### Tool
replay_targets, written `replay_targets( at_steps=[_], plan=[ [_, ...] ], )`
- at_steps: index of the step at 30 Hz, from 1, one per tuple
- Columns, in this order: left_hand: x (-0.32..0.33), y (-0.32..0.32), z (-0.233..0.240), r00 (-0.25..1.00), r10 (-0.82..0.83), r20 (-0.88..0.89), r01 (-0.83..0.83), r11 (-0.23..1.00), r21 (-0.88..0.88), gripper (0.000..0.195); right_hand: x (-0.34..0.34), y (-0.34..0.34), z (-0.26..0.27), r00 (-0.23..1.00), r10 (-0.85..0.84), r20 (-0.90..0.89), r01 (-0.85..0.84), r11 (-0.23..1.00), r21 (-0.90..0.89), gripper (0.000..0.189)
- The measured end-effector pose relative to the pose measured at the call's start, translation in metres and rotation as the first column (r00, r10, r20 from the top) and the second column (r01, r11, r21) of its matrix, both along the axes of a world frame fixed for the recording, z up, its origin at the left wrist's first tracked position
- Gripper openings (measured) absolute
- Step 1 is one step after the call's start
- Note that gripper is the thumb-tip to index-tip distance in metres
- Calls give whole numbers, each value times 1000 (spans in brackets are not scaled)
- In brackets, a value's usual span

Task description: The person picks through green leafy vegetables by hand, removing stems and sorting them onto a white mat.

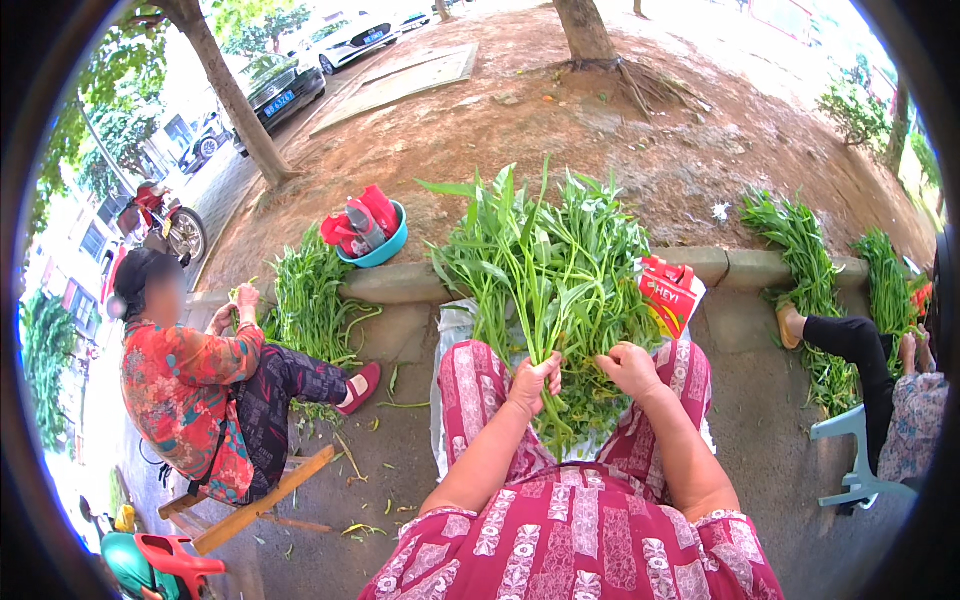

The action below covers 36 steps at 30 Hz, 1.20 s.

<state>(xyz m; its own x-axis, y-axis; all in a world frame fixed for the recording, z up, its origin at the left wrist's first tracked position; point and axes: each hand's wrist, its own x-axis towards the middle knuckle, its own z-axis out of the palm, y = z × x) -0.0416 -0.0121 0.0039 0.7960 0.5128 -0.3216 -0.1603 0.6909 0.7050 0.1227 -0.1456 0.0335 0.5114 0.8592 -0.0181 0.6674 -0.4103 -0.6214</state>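
My left hand (536,382) is closed around the stems of a bunch of leafy greens (536,292), which look like water spinach; the leaves point away from me and the stem ends hang below the fist. To its right, my right hand (630,369) is curled beside the greens, with thumb and fingers close together; whether it pinches a leaf or stem cannot be told. A large heap of the same greens (600,217) lies in front of my knees, partly on a pale plastic sheet (456,322). Loose leaves and stems lie between my legs.
A red printed bag (667,296) stands right of the heap, against the stone curb (405,283). A turquoise basin (388,247) holds red items and a bottle. At left a person (187,375) handles greens on a wooden stool (262,499); another person sits at right near more greens (799,247).
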Motion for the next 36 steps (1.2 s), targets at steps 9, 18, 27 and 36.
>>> replay_targets(
  at_steps=[9, 18, 27, 36],
  plan=[
    [1, 2, -3, 1000, 11, 17, -11, 1000, -4, 8, 1, 2, -15, 997, -69, 22, 58, 944, 324, 18],
    [3, 9, 2, 995, 49, 89, -46, 998, -39, 21, -48, 4, 4, 966, 152, -207, -114, 976, 188, 38],
    [-1, 7, 9, 964, 1, 265, 31, 993, -118, 26, -69, 4, -8, 919, 393, -26, -386, 912, 139, 52],
    [-3, 7, 5, 982, -60, 177, 58, 998, 15, 43, -69, -1, -12, 928, 359, -98, -336, 921, 196, 52]
  ],
)
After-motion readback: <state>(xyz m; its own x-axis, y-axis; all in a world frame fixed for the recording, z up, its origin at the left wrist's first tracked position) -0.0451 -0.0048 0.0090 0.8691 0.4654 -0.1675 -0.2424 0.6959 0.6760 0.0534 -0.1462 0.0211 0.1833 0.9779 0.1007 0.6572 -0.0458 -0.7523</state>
